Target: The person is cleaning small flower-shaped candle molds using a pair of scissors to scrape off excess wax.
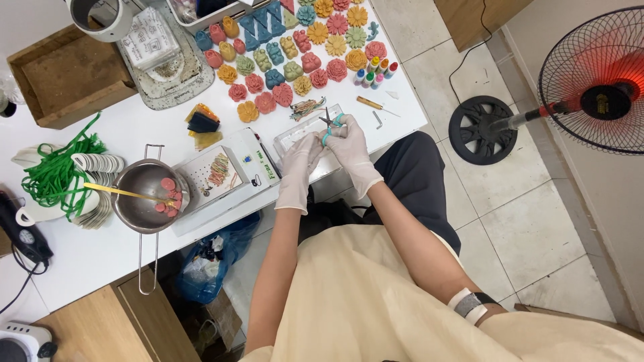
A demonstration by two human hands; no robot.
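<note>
Both my hands wear white gloves and meet over the table's front edge. My right hand [352, 144] grips small scissors [331, 122] with teal handles, blades pointing away from me. My left hand [300, 161] sits close beside it, fingertips pinched up at the scissors; whatever it pinches is too small to see. Just beyond the hands lies a clear plastic tray [295, 134]. Several coloured flower-shaped and figure-shaped soaps [295, 50] are laid out in rows farther back on the white table [134, 127].
A steel saucepan [147, 194] with pink pieces and a yellow stick stands at left, beside a small scale [215, 175]. Green cord [57, 171], stacked white discs, a wooden box [64, 77] and small dye bottles [376, 70] are on the table. A floor fan [597, 87] stands at right.
</note>
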